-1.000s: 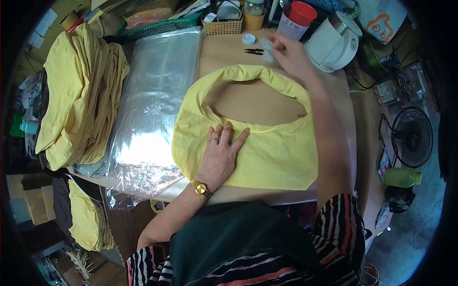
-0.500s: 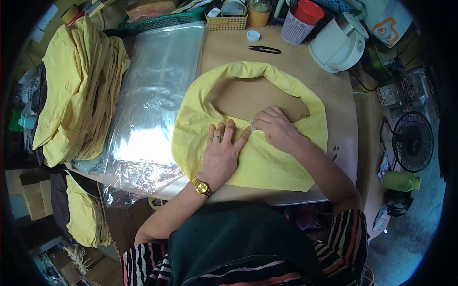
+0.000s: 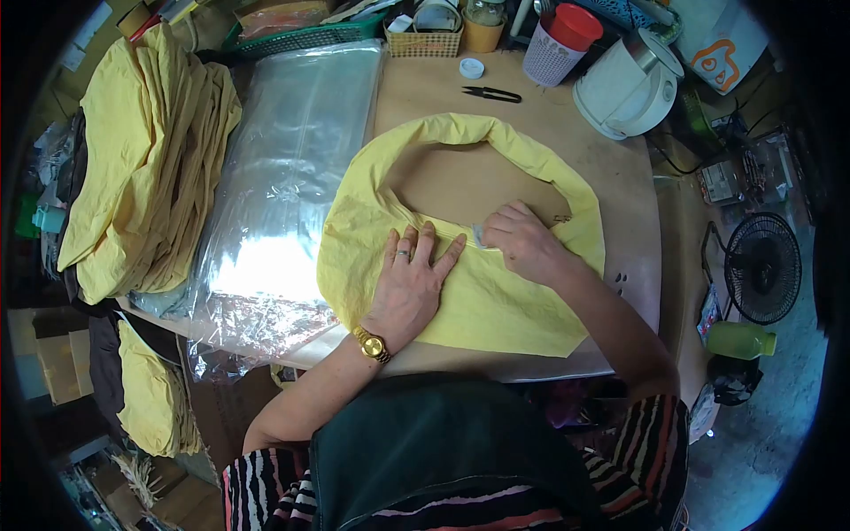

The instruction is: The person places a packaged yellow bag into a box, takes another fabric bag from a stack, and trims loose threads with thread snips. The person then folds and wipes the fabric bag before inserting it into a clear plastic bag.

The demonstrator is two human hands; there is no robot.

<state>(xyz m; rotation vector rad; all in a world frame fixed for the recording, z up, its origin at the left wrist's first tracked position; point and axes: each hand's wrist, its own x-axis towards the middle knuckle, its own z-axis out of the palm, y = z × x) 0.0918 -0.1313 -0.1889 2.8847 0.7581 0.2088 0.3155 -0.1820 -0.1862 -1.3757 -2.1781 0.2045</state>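
A yellow cloth bag with a wide looped strap lies flat on the table. Fingers spread, my left hand presses on the cloth just below the bag's opening. My right hand is closed in a pinch at the opening's lower edge, right of the left hand. A small pale piece shows at its fingertips; its kind is unclear. Farther right along the edge sits a small dark metal-looking bit, partly beside the strap.
Clear plastic sheets and a stack of yellow bags lie left. Thread snips, a white cap, a lilac cup and a white kettle are at the back. A fan stands right.
My right hand has slid a little to the right along the opening's edge, with the pale piece at its fingertips. My left hand stays spread on the cloth.
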